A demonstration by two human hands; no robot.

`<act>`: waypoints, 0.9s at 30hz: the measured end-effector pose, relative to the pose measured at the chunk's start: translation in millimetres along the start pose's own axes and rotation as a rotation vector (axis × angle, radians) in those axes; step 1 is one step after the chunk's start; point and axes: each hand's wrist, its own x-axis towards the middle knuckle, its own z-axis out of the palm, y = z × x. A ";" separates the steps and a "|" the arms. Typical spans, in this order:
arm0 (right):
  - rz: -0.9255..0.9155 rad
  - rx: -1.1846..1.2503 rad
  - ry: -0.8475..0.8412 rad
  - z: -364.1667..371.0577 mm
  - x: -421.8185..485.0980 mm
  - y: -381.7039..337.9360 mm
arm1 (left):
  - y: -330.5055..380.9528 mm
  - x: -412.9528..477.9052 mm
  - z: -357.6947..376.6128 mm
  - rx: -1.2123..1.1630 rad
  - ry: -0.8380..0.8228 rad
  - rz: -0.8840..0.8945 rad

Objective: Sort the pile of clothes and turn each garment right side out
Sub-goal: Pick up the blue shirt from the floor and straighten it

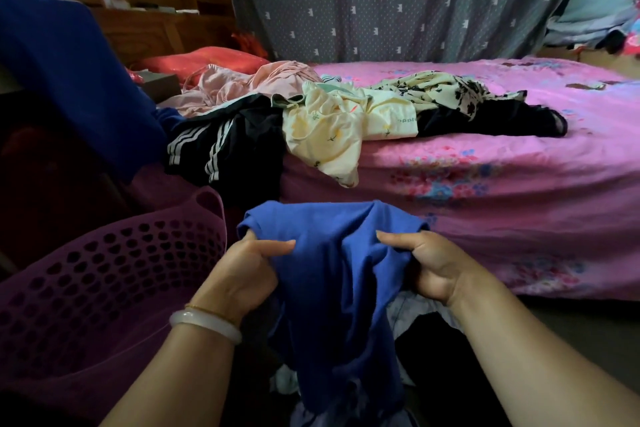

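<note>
both hands (left hand [242, 267], right hand [427, 267]) grip the blue garment [332, 288], hanging lengthwise downward.

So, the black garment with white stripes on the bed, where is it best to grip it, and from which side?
Probably by the striped part of the black garment, reaching from the near side. That end hangs free over the edge of the bed, while the pale yellow garment overlaps its right side, so pulling there may drag that too.

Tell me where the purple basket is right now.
The basket sits at the head view's lower left, just left of the left hand holding the blue garment, before the bed.
</note>
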 end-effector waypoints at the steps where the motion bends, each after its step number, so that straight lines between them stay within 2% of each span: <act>1: -0.031 0.015 0.016 -2.5 -1.4 -5.6 | 0.2 -0.7 -3.0 0.055 0.017 0.000; 4: -0.249 0.266 -0.041 -16.1 -5.6 -25.9 | 2.7 -3.6 -7.7 0.135 0.028 0.010; 5: -0.273 0.268 -0.062 -17.9 -8.6 -27.4 | 3.5 -3.4 -7.6 0.119 0.040 0.015; 6: -0.233 0.216 -0.057 -19.7 -10.3 -22.8 | 3.6 -3.1 -7.0 0.095 0.052 0.024; 9: 0.049 -0.028 0.001 -12.8 -10.8 8.6 | -0.3 -0.9 0.9 0.005 0.055 0.012; 10: 0.066 -0.052 0.034 -9.9 -9.0 12.1 | -0.7 -0.2 2.5 0.001 0.055 0.019; 13: -0.066 0.049 0.222 -9.1 -3.0 -2.1 | 1.9 1.9 0.3 0.036 0.075 0.062; 18: -0.100 -0.103 0.459 -34.0 1.1 -3.9 | -3.3 -0.8 -21.8 0.438 0.275 0.006; 21: -0.098 -0.192 0.564 -47.3 -0.3 -13.8 | -1.5 -2.1 -38.1 0.513 0.311 -0.069; 23: -0.088 -0.334 0.634 -57.4 -1.9 -17.4 | -0.1 1.4 -49.9 0.620 0.367 -0.085; 27: -0.037 -0.664 0.723 -70.7 -7.0 -15.9 | -3.5 4.7 -49.4 0.907 0.433 0.014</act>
